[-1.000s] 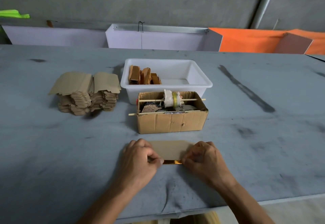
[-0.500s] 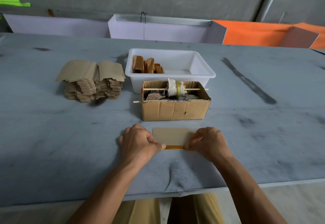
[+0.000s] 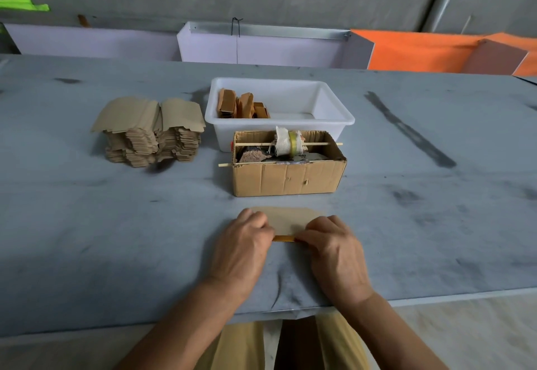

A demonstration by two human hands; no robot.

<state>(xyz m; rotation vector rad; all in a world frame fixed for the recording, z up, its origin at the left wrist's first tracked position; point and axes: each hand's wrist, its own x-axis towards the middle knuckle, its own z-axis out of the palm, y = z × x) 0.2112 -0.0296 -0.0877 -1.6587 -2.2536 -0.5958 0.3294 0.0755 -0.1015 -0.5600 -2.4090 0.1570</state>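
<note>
Cardboard blank (image 3: 286,218) lies flat on the table (image 3: 116,224), just in front of the cardboard box (image 3: 286,179). Left hand (image 3: 242,249) and right hand (image 3: 334,250) rest knuckles-up at its near corners, forearms converging. The fingers of both hands are curled and clamped on the near edge. The blank is plain tan, with an amber strip (image 3: 284,238) along that edge. Compared with 0.5 s ago, the hands sit slightly closer together; the blank has not shifted.

Low in the frame's centre, the left hand (image 3: 242,249) and right hand (image 3: 334,249) pinch a flat cardboard piece (image 3: 286,218) against the desk (image 3: 87,224); a cardboard box (image 3: 287,178) sits just above it.
</note>
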